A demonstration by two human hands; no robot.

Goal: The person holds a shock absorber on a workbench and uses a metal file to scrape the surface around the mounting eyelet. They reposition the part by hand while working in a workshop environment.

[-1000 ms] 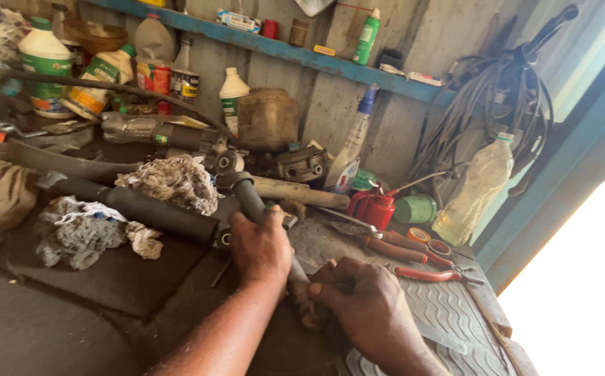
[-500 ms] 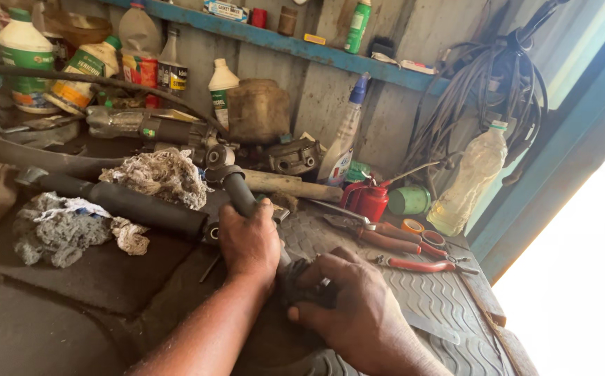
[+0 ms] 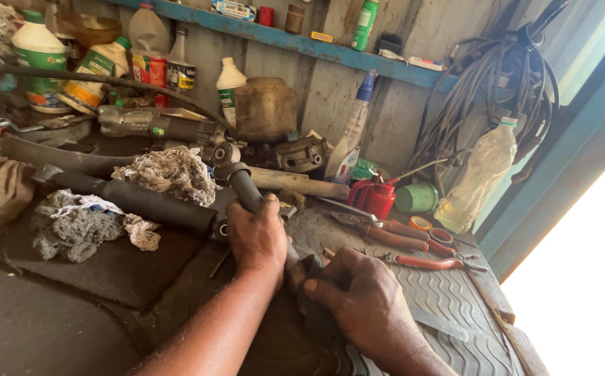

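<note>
The left hand [image 3: 257, 237] is wrapped tight round the dark shock absorber [image 3: 243, 186] lying across the desk [image 3: 455, 306]; the right hand [image 3: 361, 296] is closed on its lower end. It looks mid-job: pliers [image 3: 431, 262] lie unused nearby.

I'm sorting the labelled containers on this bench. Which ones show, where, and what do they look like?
White jug: far left, green cap, green label.
Tilted jug: beside it, green-yellow label.
Small white bottle: back centre, green label.
Spray bottle: against the wall, blue top.
Green bottle: on the shelf.
</note>
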